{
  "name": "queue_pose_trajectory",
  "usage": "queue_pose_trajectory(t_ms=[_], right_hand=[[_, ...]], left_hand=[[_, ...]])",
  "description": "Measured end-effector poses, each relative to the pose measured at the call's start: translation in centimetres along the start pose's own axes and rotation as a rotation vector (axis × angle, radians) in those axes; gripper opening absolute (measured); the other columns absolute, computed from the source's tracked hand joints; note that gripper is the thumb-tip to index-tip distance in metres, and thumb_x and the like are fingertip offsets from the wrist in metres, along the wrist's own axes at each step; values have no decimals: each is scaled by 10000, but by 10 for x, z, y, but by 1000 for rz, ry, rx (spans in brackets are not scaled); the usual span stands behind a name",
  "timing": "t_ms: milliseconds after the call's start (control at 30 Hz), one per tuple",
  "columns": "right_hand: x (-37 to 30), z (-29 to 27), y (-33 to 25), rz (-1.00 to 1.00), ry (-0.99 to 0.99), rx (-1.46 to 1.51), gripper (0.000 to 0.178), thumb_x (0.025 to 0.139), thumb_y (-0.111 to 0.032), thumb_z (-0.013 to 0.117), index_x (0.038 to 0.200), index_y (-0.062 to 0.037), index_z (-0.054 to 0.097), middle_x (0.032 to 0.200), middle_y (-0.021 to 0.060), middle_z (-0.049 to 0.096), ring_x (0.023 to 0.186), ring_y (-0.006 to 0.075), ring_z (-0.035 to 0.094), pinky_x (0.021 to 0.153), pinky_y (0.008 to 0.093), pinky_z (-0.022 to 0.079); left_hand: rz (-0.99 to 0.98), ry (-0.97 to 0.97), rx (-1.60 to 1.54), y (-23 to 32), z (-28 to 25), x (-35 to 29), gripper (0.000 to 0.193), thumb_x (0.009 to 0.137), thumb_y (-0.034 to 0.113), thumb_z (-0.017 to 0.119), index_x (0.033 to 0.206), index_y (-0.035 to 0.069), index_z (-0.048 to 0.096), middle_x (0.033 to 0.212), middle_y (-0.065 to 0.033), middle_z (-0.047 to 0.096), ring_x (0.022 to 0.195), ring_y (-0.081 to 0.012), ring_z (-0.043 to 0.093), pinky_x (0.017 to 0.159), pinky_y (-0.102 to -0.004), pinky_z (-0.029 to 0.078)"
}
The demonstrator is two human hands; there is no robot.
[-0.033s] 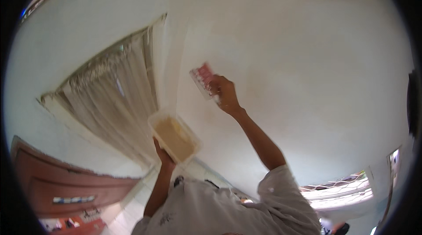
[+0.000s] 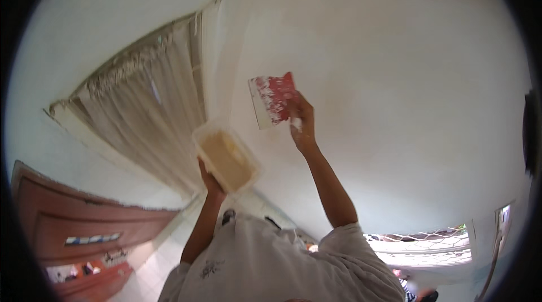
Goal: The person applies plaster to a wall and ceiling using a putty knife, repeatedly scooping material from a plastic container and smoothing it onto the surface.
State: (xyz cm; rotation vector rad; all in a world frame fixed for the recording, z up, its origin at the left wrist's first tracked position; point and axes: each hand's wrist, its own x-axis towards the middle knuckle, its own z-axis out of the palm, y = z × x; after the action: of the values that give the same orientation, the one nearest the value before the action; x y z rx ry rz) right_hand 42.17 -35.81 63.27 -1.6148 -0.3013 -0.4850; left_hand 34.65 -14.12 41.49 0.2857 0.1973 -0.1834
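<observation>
My left hand (image 2: 212, 184) is closed on the side of a clear plastic tub (image 2: 235, 147). The tub is tilted, and a layer of beige-looking paste (image 2: 223, 161) shows inside it. Higher up and to the right, my right hand (image 2: 305, 118) grips a red putty spreader (image 2: 274, 98). White smears cover much of its face, and its pale straight edge points left. Some white also marks my right hand. Behind the spreader is a pale wall (image 2: 367, 87); whether the blade touches it I cannot tell.
At the left, a beige curtain (image 2: 152, 93) hangs in a window opening. A reddish-brown door (image 2: 84, 217) stands at the lower left by pale floor tiles (image 2: 149, 276). A grilled window opening (image 2: 423, 245) and part of another person (image 2: 409, 290) are at the lower right.
My right hand has turned the spreader so more of its smeared face shows, and it sits slightly farther right. The tub stays in my left hand; the whole view has shifted a little.
</observation>
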Motion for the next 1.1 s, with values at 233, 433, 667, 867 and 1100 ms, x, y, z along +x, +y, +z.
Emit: queue_pose_trajectory(t_ms=[233,433,667,867,1100], right_hand=[[-132,2,-17,412,-143,-211,155,980,-120,638,1073,-3,599,863,84,686,669,140,660,629,325,517],[-157,9,-28,304,-431,-848,235,905,-68,613,1111,18,537,808,233,681,701,423,676,641,477,558],[-174,-12,0,343,-517,-814,380,839,-20,592,1197,69,501,832,214,680,745,387,701,659,475,573],[-185,-17,3,362,-433,-870,492,823,-13,584,1296,73,483,851,209,684,759,391,705,708,487,578],[-182,-21,-12,414,-489,-662,407,913,-84,582,1301,20,516,823,237,698,758,420,686,666,498,558]], left_hand=[[27,138,181,-11,17,-16,706,1021,655,346,1498,142,431,1383,-54,568,1240,-234,570,1058,-413,476],[63,-21,377,-57,6,-30,720,1029,656,314,1492,115,424,1377,-104,573,1228,-263,589,1038,-402,499],[-137,-10,124,-85,7,-41,601,1078,530,297,1504,118,400,1445,-118,510,1321,-261,512,1119,-423,430],[-62,-19,412,-95,20,-47,723,1034,661,281,1474,111,442,1408,-100,540,1278,-253,540,1083,-406,455],[-155,-43,-61,-102,-30,-45,671,1034,634,331,1438,119,476,1352,-77,583,1206,-244,593,1026,-399,511]])
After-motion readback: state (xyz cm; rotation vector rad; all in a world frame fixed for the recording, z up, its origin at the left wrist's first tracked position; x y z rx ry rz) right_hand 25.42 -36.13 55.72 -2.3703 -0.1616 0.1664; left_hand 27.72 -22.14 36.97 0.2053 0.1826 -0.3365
